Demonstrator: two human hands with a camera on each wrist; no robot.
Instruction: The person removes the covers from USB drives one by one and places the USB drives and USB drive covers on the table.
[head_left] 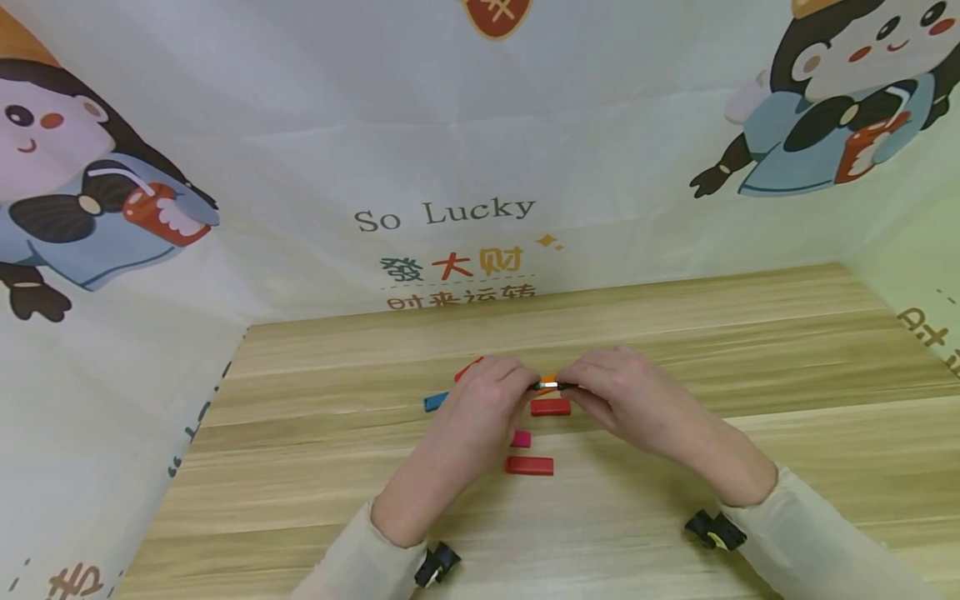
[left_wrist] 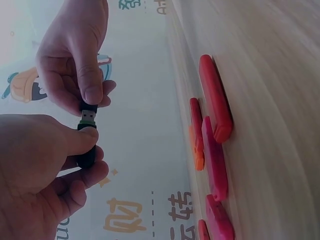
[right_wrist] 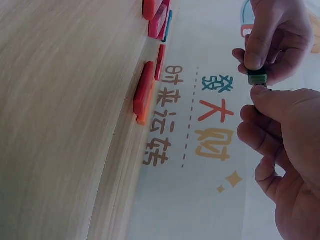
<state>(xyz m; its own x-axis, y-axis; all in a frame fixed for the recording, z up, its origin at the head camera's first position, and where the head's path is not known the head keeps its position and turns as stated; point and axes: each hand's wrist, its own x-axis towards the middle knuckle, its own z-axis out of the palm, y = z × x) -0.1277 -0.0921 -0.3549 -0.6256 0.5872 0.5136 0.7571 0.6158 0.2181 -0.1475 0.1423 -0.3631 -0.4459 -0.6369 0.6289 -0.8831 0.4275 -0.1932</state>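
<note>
Left hand [head_left: 491, 392] and right hand [head_left: 618, 392] each pinch an end of a slim black USB stick [left_wrist: 87, 131] above the wood-grain bench [head_left: 750, 350].

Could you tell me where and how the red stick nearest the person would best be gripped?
The red stick lies flat and alone, its long sides facing near and far. Probably come from above and pinch those long sides at mid-length, where it should balance.
</note>
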